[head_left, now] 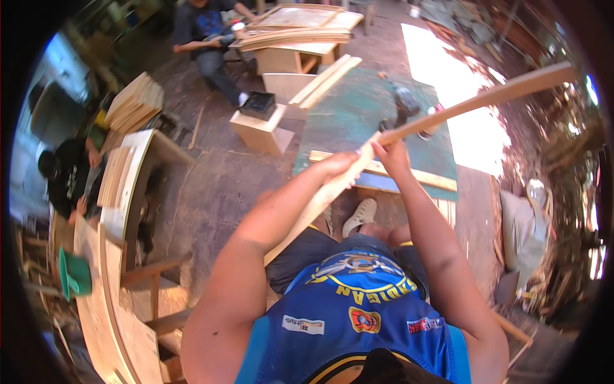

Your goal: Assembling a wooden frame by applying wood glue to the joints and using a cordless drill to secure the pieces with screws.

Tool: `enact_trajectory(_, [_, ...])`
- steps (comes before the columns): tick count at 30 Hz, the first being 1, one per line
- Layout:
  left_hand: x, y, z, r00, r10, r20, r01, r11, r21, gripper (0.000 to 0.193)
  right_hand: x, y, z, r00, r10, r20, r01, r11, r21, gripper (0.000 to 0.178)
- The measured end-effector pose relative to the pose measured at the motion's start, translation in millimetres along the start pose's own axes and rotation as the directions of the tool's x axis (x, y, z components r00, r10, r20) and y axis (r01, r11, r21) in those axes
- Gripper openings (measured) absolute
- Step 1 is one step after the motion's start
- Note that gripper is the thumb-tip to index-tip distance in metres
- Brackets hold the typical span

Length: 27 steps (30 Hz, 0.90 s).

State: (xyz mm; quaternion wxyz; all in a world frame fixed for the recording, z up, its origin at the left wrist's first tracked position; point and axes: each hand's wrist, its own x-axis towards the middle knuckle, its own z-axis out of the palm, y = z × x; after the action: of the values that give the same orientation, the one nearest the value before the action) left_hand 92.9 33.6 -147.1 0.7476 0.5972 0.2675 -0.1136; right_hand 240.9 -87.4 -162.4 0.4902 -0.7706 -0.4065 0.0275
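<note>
My left hand (341,165) is closed round a pale wooden strip (318,203), which slants down past my left forearm toward my lap. Close beside it, my right hand (392,157) grips a browner wooden strip (486,99) reaching out to the upper right. The two lengths meet at my hands; I cannot tell whether they are one piece. Beneath them, a green-topped table (339,118) carries a dark power drill (404,104). Another wooden strip (422,176) lies along its near edge.
At far left, a person (70,169) works by a bench with stacked boards (115,176). Another person (214,38) sits beyond, beside a table of curved wooden strips (294,40). A black box (259,104) rests on a wooden stool. Long boards (105,301) and a green container (75,274) stand left.
</note>
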Motion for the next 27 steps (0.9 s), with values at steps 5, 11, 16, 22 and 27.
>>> enact_trajectory(5, [6,-12,-14,0.999,-0.053,0.007,0.053,0.999,0.013,0.048,0,23,8,0.984,0.003,0.179,-0.041,0.977,0.209,0.028])
enact_trajectory(11, [-12,-11,-44,0.985,-0.07,0.157,0.075,0.997,-0.026,0.054,6,5,18,0.839,-0.543,0.039,0.54,0.821,-0.185,0.025])
enact_trajectory(16, [-33,-9,-52,0.96,-0.124,0.252,0.089,0.985,0.146,0.06,7,-17,30,0.958,-0.058,0.281,0.006,0.983,0.181,0.024])
enact_trajectory(22, [-57,-40,-94,1.0,0.004,0.023,-0.02,0.645,0.764,0.083,-2,-9,32,0.986,0.09,0.143,-0.059,0.977,-0.206,0.049])
enact_trajectory(27, [-110,-78,-122,0.937,0.207,-0.283,0.153,0.484,0.861,0.067,-15,-1,22,0.974,0.096,0.207,-0.08,0.993,-0.084,0.044])
